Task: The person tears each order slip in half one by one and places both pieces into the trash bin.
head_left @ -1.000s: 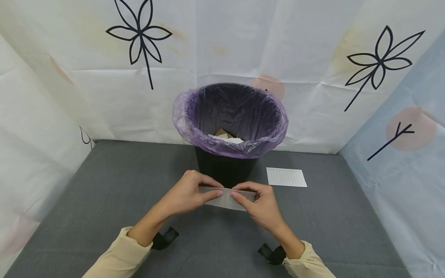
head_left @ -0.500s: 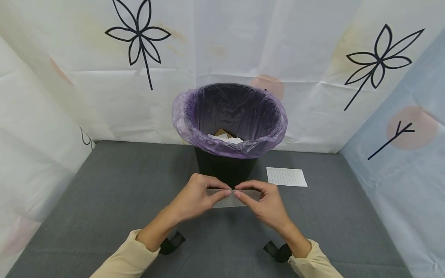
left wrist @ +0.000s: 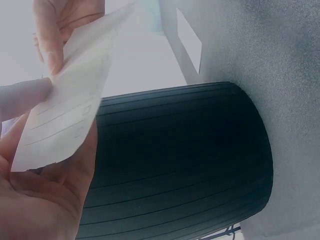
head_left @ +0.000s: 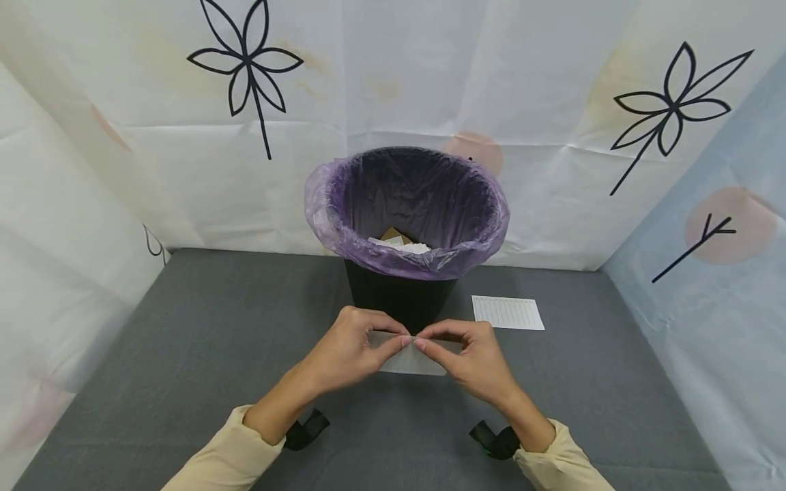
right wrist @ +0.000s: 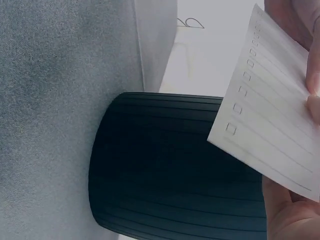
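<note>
A lined sheet of paper (head_left: 410,362) with a column of small checkboxes hangs between my two hands, in front of the bin. My left hand (head_left: 350,351) pinches its upper edge between thumb and fingers. Right beside it, my right hand (head_left: 475,358) pinches the same edge, so the two thumb tips nearly meet at the middle. In the right wrist view the paper (right wrist: 270,110) shows its checkboxes and ruled lines. Seen from the left wrist, the paper (left wrist: 70,100) is bent slightly, with the left thumb (left wrist: 25,97) pressed on its face.
Behind the hands stands a black bin (head_left: 399,293) with a purple bag (head_left: 319,204) folded over its rim. Paper scraps (head_left: 402,244) lie inside. Another lined sheet (head_left: 508,313) lies on the grey tabletop (head_left: 215,327) to the right. Patterned cloth walls (head_left: 399,68) enclose the table.
Both hands have shifted slightly right with the paper, and their thumb tips have come closer together along its upper edge. The bin and the other sheet stay put.
</note>
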A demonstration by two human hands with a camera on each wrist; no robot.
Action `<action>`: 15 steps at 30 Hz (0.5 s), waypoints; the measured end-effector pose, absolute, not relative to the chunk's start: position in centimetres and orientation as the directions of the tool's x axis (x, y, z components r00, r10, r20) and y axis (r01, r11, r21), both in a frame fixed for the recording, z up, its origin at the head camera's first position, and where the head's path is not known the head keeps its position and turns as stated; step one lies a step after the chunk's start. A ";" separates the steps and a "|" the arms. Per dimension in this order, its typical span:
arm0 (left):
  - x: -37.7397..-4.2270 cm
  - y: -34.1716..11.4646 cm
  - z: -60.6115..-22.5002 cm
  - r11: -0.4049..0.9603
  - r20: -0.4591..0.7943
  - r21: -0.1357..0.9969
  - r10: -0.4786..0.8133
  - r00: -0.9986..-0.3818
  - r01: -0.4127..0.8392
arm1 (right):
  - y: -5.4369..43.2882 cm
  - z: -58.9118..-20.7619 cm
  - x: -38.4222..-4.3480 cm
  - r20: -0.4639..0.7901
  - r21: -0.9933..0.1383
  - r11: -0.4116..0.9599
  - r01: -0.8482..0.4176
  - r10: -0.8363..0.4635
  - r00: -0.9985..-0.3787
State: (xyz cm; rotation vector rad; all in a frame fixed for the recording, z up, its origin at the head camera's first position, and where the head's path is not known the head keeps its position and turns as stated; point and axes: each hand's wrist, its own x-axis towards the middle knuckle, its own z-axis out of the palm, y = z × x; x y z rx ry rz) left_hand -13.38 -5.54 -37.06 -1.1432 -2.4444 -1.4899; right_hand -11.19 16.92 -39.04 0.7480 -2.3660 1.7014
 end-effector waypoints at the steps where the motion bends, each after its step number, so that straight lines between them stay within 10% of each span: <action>1: -13.4 -5.5 -37.1 0.254 0.402 0.750 0.558 -0.726 0.610 | 16.9 -39.0 -11.2 0.390 -0.851 0.236 -0.470 -0.317 -0.865; 15: -13.6 -5.5 -37.0 0.225 0.252 0.886 0.501 -0.828 0.406 | 16.5 -39.0 -11.3 0.523 -0.793 0.177 -0.582 -0.293 -0.801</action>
